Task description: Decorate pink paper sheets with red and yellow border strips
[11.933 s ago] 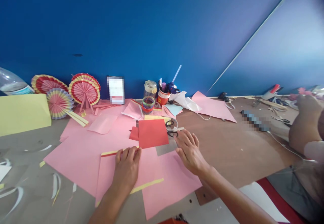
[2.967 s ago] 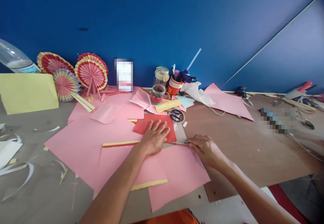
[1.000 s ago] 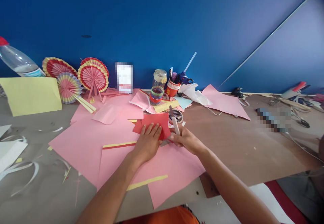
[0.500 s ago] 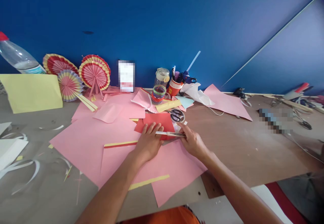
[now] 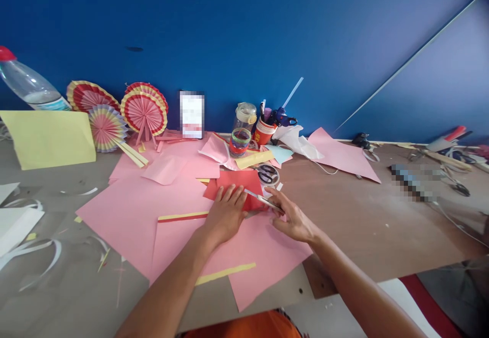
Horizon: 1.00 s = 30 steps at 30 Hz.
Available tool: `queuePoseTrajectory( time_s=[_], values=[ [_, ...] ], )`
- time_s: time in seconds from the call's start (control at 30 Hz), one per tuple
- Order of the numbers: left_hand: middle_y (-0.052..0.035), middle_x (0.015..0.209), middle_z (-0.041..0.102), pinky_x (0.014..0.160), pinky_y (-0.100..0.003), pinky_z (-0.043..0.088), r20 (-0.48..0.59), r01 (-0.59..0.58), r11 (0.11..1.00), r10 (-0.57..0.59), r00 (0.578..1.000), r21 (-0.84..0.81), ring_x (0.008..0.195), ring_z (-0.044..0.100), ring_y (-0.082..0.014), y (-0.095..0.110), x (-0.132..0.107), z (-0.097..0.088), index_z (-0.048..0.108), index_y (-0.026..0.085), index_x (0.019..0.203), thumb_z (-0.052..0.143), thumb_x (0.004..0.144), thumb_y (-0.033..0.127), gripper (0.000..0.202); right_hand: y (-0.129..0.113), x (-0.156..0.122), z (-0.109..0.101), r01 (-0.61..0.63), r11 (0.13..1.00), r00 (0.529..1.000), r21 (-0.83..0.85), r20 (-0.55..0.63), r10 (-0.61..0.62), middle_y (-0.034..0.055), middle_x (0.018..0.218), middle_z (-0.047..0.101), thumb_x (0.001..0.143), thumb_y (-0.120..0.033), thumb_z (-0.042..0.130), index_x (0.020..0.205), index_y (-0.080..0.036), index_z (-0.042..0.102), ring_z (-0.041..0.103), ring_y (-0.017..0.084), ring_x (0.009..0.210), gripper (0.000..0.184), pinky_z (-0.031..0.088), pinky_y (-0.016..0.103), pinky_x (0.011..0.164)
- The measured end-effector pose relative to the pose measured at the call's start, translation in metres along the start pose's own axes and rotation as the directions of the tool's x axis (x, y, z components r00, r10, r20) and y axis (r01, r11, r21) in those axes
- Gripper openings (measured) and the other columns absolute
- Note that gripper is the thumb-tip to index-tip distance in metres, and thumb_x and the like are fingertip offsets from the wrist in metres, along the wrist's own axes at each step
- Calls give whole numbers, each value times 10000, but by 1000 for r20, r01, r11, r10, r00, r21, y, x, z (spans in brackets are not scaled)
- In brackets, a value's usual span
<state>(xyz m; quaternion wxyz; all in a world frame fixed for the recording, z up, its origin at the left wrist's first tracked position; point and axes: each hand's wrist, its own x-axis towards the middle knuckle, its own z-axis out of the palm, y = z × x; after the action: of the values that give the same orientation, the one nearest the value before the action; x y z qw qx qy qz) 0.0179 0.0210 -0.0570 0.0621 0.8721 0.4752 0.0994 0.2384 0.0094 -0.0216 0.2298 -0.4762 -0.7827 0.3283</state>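
My left hand [image 5: 226,215] lies flat with fingers stretched over the near left part of a red sheet of paper [image 5: 242,179]. In my right hand [image 5: 293,218] is a slim white utility knife [image 5: 270,203], its tip pointing up and left over the red sheet, close to my left fingertips. A thin greyish edge [image 5: 255,213] shows between my hands; what it belongs to is hard to make out. Beneath everything spread large pink sheets [image 5: 179,249], one with a yellow and red strip [image 5: 183,217] along its far edge.
Scissors [image 5: 268,174] lie just beyond the red sheet. Behind stand a clear jar [image 5: 244,116], a red paper cup [image 5: 263,132] of tools, and a phone [image 5: 191,114]. Folded paper fans [image 5: 144,109] lean at the back left, near a plastic bottle [image 5: 36,86].
My right hand has turned the knife from nearly level to a slant, with its tip up and its handle lower. My left hand stays pressed on the red sheet.
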Motion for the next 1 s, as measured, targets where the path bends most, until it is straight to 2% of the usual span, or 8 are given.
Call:
queuePoseTrajectory(
  time_s=[0.13, 0.27, 0.33, 0.4, 0.5, 0.6, 0.8, 1.0],
  values=[
    [-92, 1479, 398, 1109, -536, 253, -11, 18, 1000, -18, 1000, -16, 1379, 304, -293, 1, 0, -1, 397, 186, 1394, 365, 944, 315, 469, 3, 3, 9, 4, 991, 992, -131, -125, -20, 39, 939, 628, 750, -154, 507, 1368, -211, 304, 558, 158, 718, 652, 455, 292, 701],
    [-88, 1487, 387, 1117, -528, 242, -11, 8, 1000, -8, 1000, -13, 1386, 295, -287, 0, 0, 0, 387, 191, 1395, 382, 942, 327, 474, 8, 4, 14, -10, 991, 962, -132, -273, -26, 1, 763, 581, 793, -134, 440, 1244, -201, 438, 548, 150, 667, 456, 447, 261, 651],
    [-84, 1491, 381, 1119, -529, 238, -7, 3, 1000, -3, 1000, -11, 1389, 290, -285, 0, 0, -1, 394, 192, 1388, 388, 941, 332, 469, 8, 3, 10, -38, 994, 968, -99, -251, 12, -13, 736, 557, 774, -133, 467, 1174, -200, 482, 522, 137, 628, 405, 439, 245, 617],
    [-78, 1490, 383, 1120, -534, 237, -6, 3, 1000, -3, 1000, -11, 1386, 294, -289, 0, 0, -1, 411, 185, 1376, 386, 942, 335, 460, 7, 1, 6, -29, 997, 988, -64, -152, 19, -14, 759, 561, 728, -100, 485, 1097, -206, 511, 514, 128, 628, 385, 442, 239, 618],
    [-79, 1474, 409, 1116, -533, 249, -21, 6, 1000, -6, 1000, -7, 1374, 314, -293, 1, 0, 0, 421, 173, 1369, 370, 946, 330, 454, 6, -1, 4, 72, 996, 996, -58, -38, -75, 31, 909, 584, 684, -68, 505, 1010, -204, 539, 555, 153, 767, 355, 466, 263, 693],
    [-77, 1461, 429, 1115, -524, 258, -59, 3, 1000, -3, 998, 3, 1369, 331, -282, 0, -1, 3, 425, 182, 1368, 344, 954, 319, 443, 9, 0, 8, 140, 984, 987, -111, -67, -148, 71, 973, 575, 715, -76, 519, 952, -196, 558, 568, 178, 845, 268, 475, 286, 724],
    [-88, 1474, 408, 1115, -540, 251, -70, -22, 1000, 21, 997, -19, 1371, 324, -294, -3, -3, 6, 416, 165, 1379, 371, 942, 326, 468, 15, 3, 13, 116, 964, 985, -238, -99, -143, 37, 809, 580, 755, -45, 449, 789, -201, 557, 554, 151, 702, 193, 441, 261, 652],
    [-91, 1461, 427, 1108, -544, 262, -78, -18, 1000, 17, 997, -21, 1365, 335, -296, 0, -3, 1, 437, 176, 1367, 340, 953, 319, 449, 18, 5, 9, 108, 971, 983, -214, -124, -136, 24, 756, 568, 729, -41, 446, 725, -204, 528, 530, 143, 654, 182, 417, 255, 617]
  ],
)
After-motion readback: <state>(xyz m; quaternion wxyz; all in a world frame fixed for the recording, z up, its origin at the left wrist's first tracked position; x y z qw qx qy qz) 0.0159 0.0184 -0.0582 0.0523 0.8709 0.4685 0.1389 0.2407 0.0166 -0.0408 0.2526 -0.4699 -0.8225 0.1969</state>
